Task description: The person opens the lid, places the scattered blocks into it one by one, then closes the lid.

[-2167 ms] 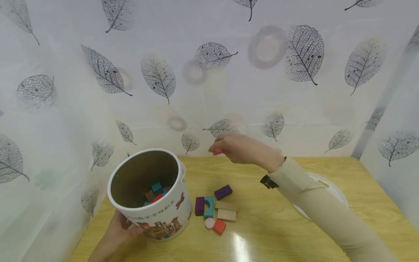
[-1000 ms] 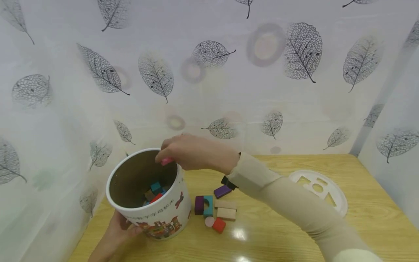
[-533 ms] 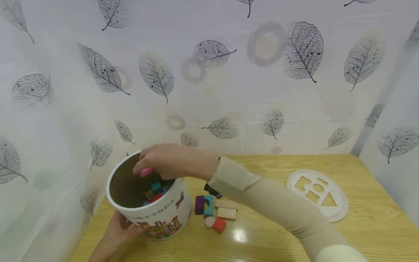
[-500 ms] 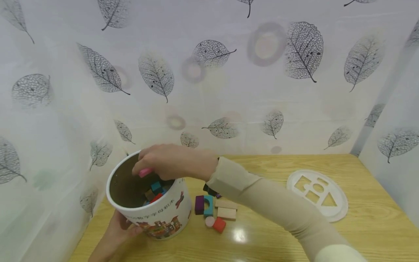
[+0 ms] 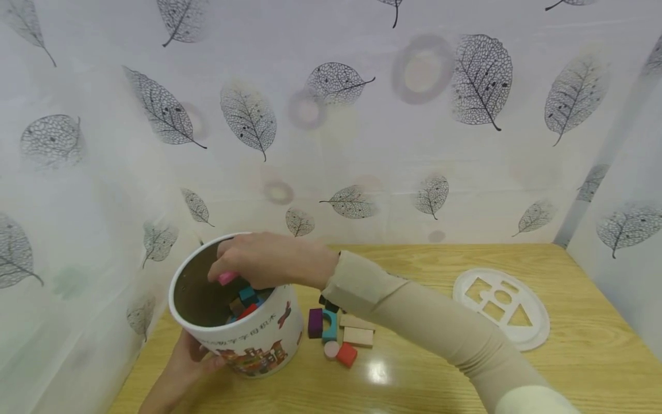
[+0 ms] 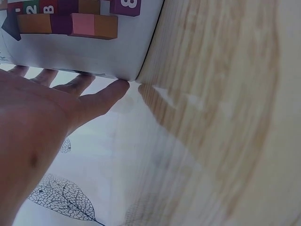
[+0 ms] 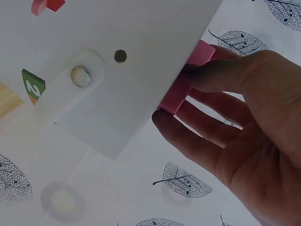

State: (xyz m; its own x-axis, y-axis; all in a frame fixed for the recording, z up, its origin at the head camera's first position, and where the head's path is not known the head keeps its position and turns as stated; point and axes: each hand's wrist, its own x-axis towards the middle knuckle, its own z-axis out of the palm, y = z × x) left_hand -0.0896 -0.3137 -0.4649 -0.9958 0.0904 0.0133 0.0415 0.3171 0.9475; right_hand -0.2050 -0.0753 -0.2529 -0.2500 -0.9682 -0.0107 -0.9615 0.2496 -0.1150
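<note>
A white bucket (image 5: 269, 330) printed with pictures stands at the left of the table. My right hand (image 5: 264, 261) reaches over its right rim and pinches a pink block (image 5: 226, 278) inside the mouth. Seen from the right wrist, thumb and fingers grip this pink block (image 7: 175, 97), partly hidden behind the bucket wall. Below it lie several blocks, including a teal block (image 5: 248, 296) and a red block (image 5: 248, 311). Against the bucket's lower left side rests my left hand (image 5: 186, 365); in the left wrist view, its spread fingers (image 6: 106, 98) touch the wall and some tips are hidden.
Right of the bucket lie a purple block (image 5: 315, 323), a teal arch (image 5: 331, 329), beige blocks (image 5: 358, 337), a pink cylinder (image 5: 331, 349) and a red block (image 5: 346, 355). A white disc (image 5: 540, 330) with cut-out shapes lies at the right. Leaf-patterned sheeting (image 5: 351, 138) surrounds the table.
My right hand has carried the pink block leftward from above the table's back edge, then down into the bucket's mouth. The left hand has stayed in place.
</note>
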